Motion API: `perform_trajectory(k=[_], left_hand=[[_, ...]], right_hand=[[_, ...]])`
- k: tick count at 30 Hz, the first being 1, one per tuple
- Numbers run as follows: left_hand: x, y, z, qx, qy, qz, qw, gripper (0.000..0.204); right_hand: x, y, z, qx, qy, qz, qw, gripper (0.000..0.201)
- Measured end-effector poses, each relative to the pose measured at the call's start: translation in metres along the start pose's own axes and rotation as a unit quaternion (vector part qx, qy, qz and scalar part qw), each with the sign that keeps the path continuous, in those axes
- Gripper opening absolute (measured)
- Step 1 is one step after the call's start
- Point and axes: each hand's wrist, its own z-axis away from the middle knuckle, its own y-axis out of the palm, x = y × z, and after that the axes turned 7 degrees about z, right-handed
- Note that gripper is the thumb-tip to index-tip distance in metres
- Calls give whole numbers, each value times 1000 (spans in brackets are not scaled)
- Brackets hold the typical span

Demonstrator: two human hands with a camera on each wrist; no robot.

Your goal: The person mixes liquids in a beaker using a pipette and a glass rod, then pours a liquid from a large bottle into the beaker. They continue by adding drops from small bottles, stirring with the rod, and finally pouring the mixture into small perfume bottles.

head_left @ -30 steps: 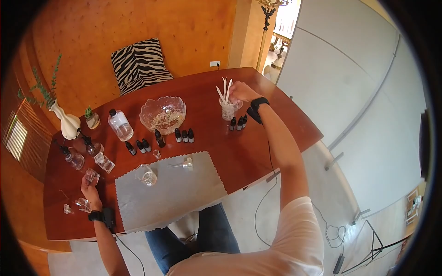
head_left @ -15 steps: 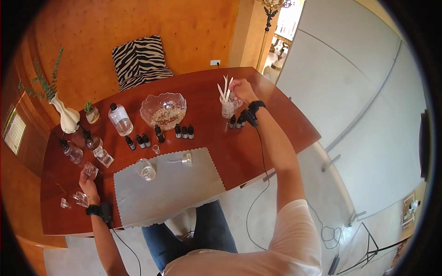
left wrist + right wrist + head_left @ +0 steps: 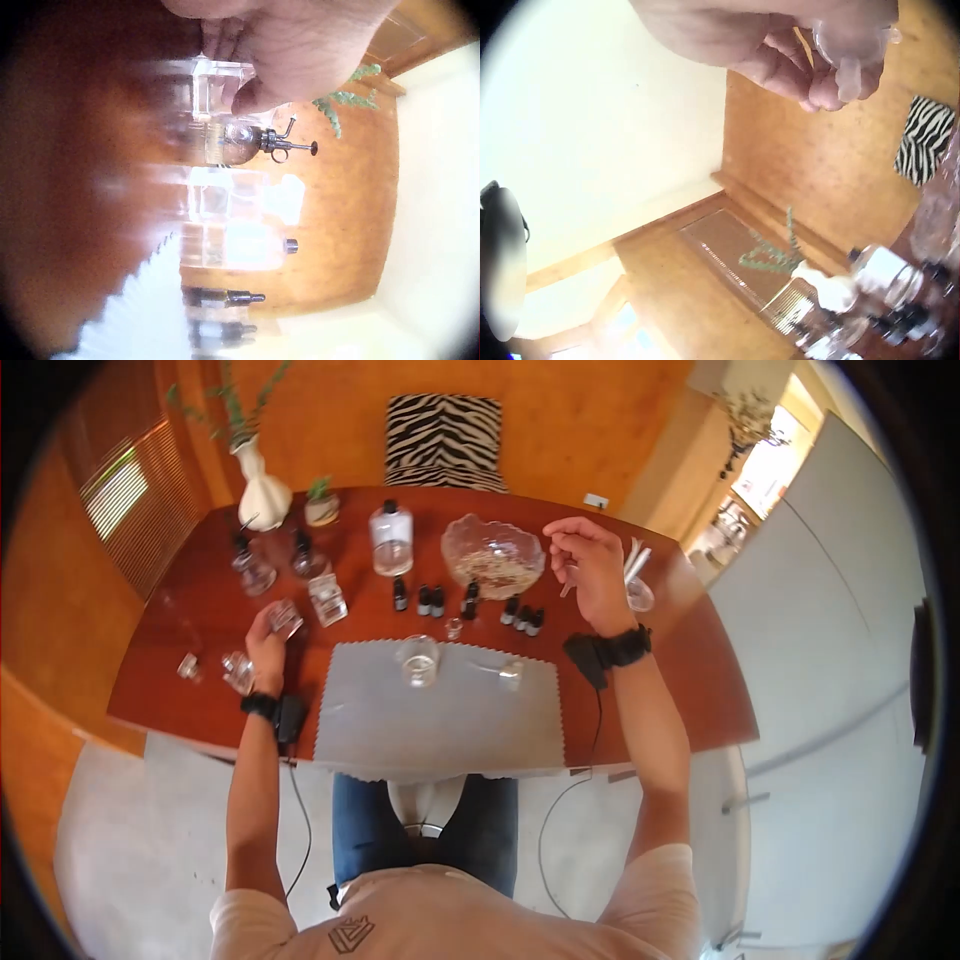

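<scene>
My left hand (image 3: 265,658) grips a small square clear glass bottle (image 3: 286,619) over the left part of the table. In the left wrist view its fingers curl round the bottle (image 3: 217,90). Beside it stands another clear square bottle (image 3: 328,601). Raised above the right part of the table, my right hand (image 3: 596,578) pinches a small translucent funnel (image 3: 849,49). Its short stem points away from the fingers in the right wrist view. A clear glass beaker (image 3: 419,662) and a small spray pump (image 3: 510,674) lie on the grey mat (image 3: 440,725).
A scalloped glass bowl (image 3: 492,555) stands at the back, near a large clear bottle (image 3: 391,540) and several small black-capped bottles (image 3: 431,601). White sticks (image 3: 636,563) rise from a cup behind my right hand. Amber-topped spray bottles (image 3: 253,573), a vase (image 3: 262,495) and a glass stopper (image 3: 188,666) are left.
My right hand has left the cup of sticks and swung left towards the bowl, holding the funnel. The left hand keeps its grip on the bottle. The head view has turned left.
</scene>
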Motion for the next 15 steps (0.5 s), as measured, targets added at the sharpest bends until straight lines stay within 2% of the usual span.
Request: perform_trajectory(k=[1,4,5,7,10,12,15], left_hand=[[-8,2,1,-10,-35,-24,999,57],[-20,8,3,-52,-23,-37,998,67],[-26,5,2,-31,-57,3,998,77],[-38,12,6,-25,-24,-9,999,80],[-49,15,12,0,11,-27,1000,85],[-53,15,16,10,55,-74,996,85],[-108,43,51,-18,127,-165,978,76]], right_hand=[[5,21,10,17,-1,-18,1000,13],[16,73,35,42,-28,-55,997,14],[18,84,41,47,-34,-61,996,14],[25,102,51,74,-69,-76,992,15],[35,125,62,44,-72,-75,994,15],[38,139,67,26,-109,-72,991,15],[48,159,80,7,-158,-30,987,13]])
